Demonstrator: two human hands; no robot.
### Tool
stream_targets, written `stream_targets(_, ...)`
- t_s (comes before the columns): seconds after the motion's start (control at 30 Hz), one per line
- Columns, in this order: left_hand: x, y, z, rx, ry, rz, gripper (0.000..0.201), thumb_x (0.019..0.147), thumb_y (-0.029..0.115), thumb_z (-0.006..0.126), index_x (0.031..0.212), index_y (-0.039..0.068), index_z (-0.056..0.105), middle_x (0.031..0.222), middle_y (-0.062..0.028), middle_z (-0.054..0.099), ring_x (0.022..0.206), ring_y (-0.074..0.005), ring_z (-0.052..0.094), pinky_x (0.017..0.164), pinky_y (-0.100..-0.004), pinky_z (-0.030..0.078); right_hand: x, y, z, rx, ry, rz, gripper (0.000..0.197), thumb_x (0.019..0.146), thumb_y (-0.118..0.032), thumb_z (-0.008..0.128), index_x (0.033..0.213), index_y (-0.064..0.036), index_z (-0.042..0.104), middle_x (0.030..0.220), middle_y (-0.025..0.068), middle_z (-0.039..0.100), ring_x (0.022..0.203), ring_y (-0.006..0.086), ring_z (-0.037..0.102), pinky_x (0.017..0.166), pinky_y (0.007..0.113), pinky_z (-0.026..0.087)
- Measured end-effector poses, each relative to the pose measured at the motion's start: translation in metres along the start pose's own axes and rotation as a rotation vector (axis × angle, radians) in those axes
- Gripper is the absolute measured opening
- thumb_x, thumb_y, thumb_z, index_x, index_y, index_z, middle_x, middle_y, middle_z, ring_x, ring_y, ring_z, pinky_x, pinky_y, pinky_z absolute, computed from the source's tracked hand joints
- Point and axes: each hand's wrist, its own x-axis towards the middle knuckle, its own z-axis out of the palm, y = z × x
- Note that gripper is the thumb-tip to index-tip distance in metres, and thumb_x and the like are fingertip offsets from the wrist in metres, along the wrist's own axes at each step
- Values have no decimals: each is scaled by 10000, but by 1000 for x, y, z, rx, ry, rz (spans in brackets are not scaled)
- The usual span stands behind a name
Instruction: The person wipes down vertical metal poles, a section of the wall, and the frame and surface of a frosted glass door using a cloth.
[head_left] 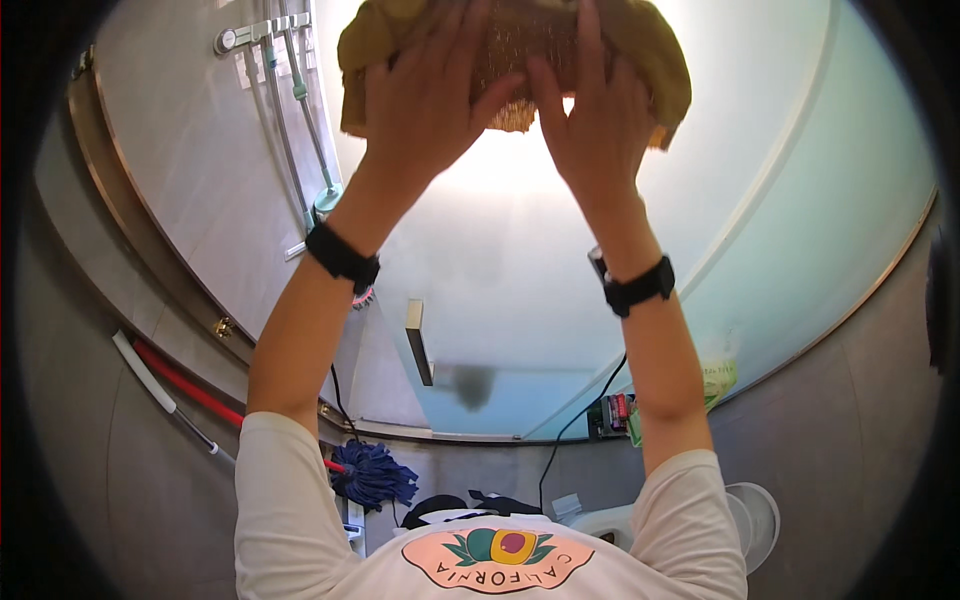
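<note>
Both my arms reach up and forward to a yellow-brown cloth [665, 70] at the top of the view, held up against a bright frosted glass panel [500, 230]. My left hand [425, 100] lies on the left part of the cloth, fingers stretched and thumb pointing inward. On the right part rests my right hand [598, 120], its fingers also extended and apart. The cloth's lower middle edge looks rough and fringed, and light glows around it. Its upper edge runs out of view. Black straps go round both my wrists.
Below my hands the panel carries a metal door handle [420, 342]. Mops with green fittings [300, 90] hang on the left wall. A blue string mop [375, 477] with a red pole leans low left. At lower right are a green package [717, 382] and a white bin [760, 520].
</note>
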Motion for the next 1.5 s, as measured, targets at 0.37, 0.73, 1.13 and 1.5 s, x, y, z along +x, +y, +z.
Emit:
stream_targets(0.37, -181, 48, 8, -169, -217, 54, 603, 775, 436, 668, 1253, 102, 515, 1287, -103, 477, 1184, -307, 458, 967, -482, 357, -191, -10, -27, 59, -221, 140, 413, 800, -265, 660, 1132, -38, 566, 927, 123, 590, 926, 324, 542, 767, 431, 431)
stream_targets(0.73, -119, 65, -83, -291, -47, -63, 329, 801, 214, 645, 1082, 48, 608, 1182, -198, 531, 1026, -283, 555, 906, -386, 397, -121, -40, -77, 718, 394, 69, 548, 746, -86, 719, 1117, -57, 318, 1216, 188, 379, 1133, 356, 476, 926, 438, 434)
stream_targets(1.13, -165, 52, 10, -198, -294, -209, 647, 782, 515, 613, 1190, 20, 528, 1206, -201, 530, 956, -324, 560, 816, -414, 416, -169, -25, -15, -72, -222, 223, 383, 811, -385, 640, 932, -24, 594, 820, 139, 520, 725, 312, 461, 656, 421, 336)
stream_targets(1.5, -8, 6, 4, -123, -29, -50, 697, 831, 484, 559, 1327, 17, 414, 1432, -187, 305, 1300, -310, 345, 1001, -449, 318, -8, 17, -3, -228, 7, -29, 618, 843, -474, 569, 1218, 11, 494, 1055, 205, 516, 1001, 371, 469, 866, 459, 315)
